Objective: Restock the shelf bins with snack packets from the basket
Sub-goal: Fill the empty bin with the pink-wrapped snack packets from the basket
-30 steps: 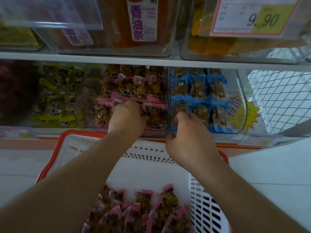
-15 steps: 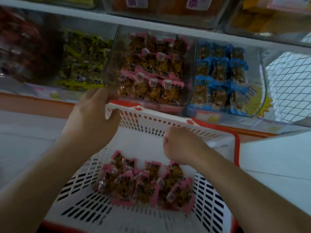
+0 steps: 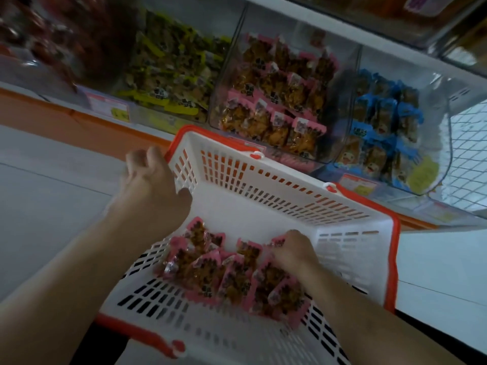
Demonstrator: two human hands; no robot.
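A white plastic basket (image 3: 284,198) with an orange rim sits tilted in front of the shelf. My left hand (image 3: 150,185) grips its left rim near the far corner. A heap of pink-edged snack packets (image 3: 224,275) lies on the basket floor. My right hand (image 3: 292,251) is down on the right side of that heap, fingers curled into the packets. Above the basket, a clear shelf bin (image 3: 279,93) holds matching pink packets in rows.
A clear bin of blue packets (image 3: 387,127) stands right of the pink bin, and a bin of yellow-green packets (image 3: 168,75) left of it. Wire mesh (image 3: 469,156) closes the shelf's right end. An orange shelf edge (image 3: 66,114) runs below the bins, over pale floor.
Both hands left the shelf bins. My left hand took hold of the basket's rim and stayed there. My right hand dropped into the basket onto the pink packets. The view tilted downward.
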